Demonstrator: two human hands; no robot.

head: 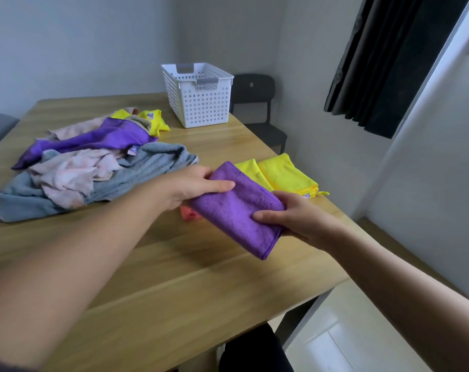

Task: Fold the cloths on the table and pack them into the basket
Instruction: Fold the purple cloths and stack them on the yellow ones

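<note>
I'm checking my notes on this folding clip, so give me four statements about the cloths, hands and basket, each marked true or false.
1. The left hand and the right hand both hold the folded purple cloth. True.
2. The folded yellow cloths sit inside the basket. False: they lie on the table.
3. The basket stands upright at the table's far side. True.
4. The grey towel is neatly folded. False: it lies crumpled on the table.
</note>
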